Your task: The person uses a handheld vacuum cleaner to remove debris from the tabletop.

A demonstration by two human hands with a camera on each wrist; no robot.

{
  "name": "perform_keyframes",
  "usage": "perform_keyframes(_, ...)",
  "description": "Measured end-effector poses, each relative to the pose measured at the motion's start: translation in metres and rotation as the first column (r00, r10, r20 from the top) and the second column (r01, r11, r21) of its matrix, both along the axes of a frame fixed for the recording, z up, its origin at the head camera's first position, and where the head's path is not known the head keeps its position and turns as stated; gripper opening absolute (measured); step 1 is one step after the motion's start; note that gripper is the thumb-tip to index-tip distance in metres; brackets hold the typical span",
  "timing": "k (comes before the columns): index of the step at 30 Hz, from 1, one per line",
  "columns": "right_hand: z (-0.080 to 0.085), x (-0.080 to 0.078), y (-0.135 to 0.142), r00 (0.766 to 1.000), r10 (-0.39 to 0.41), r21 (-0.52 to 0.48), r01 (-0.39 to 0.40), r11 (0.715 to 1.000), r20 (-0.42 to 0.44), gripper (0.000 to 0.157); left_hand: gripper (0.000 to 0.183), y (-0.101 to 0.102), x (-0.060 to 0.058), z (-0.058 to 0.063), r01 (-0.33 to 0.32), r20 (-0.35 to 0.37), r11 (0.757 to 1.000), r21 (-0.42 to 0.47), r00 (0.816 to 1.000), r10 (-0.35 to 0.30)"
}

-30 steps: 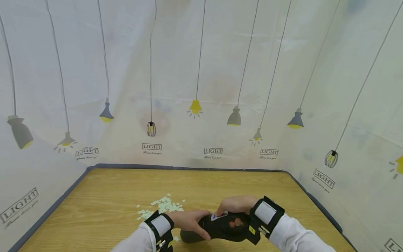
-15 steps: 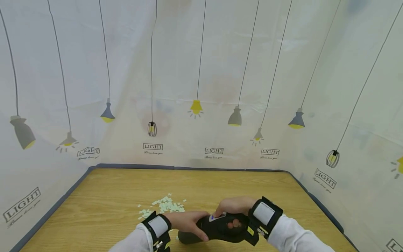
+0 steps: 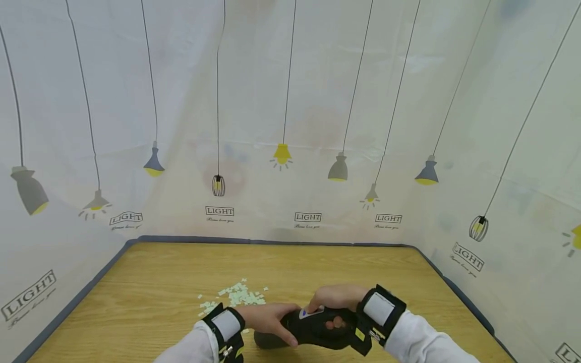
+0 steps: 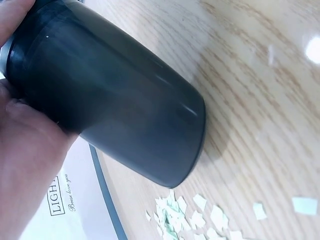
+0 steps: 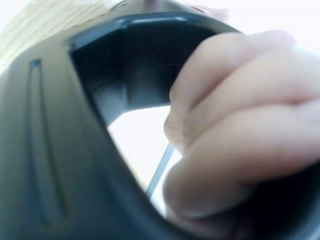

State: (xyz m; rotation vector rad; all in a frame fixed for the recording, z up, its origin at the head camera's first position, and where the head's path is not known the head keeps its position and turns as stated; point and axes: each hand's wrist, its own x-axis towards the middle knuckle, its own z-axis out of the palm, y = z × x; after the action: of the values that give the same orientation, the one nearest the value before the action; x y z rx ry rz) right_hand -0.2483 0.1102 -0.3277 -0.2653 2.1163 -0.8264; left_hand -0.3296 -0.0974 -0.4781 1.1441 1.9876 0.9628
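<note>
A black hand vacuum (image 3: 333, 333) was near the middle of the near side of the table (image 3: 295, 262), with its dark front cup (image 4: 130, 100) pointing left. The left hand (image 3: 268, 320) gripped it where the cup met the body. The right hand (image 3: 340, 296) was curled around its handle, with the fingers (image 5: 235, 115) through the hole and the thumb by the pale button panel (image 3: 311, 312). Little pale green paper bits (image 3: 245, 296) lay left of the vacuum and farther away. I could not tell if the cup touched the table.

The step seemed to be holding and working the vacuum with both hands. The next move probably called for a firm grip on both ends, so nothing slipped.

Compared with one second before, the vacuum and both hands had slid a tiny bit left. The main paper pile looked the same.
</note>
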Motion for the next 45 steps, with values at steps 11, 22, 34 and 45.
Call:
perform_keyframes(11,-0.007,-0.001,-0.001,0.998,-0.037,-0.046,0.035,0.998,-0.041,0.027,0.06,-0.002,0.038,0.053,-0.07,0.01,0.997,0.018,0.998,0.07)
perform_keyframes(22,-0.012,-0.003,-0.001,0.996,-0.053,-0.092,0.046,0.995,-0.069,0.026,0.055,-0.002,0.04,0.061,-0.081,-0.034,0.996,0.028,0.996,0.082)
perform_keyframes(34,-0.014,-0.007,-0.002,0.987,-0.078,-0.107,0.063,0.992,-0.138,0.025,0.055,0.003,0.034,0.064,-0.134,-0.069,0.991,0.024,0.988,0.135)
perform_keyframes(45,-0.013,-0.017,0.001,0.983,-0.112,-0.075,0.102,0.992,-0.146,0.026,0.055,0.007,0.023,0.066,-0.136,-0.122,0.991,0.012,0.983,0.136)
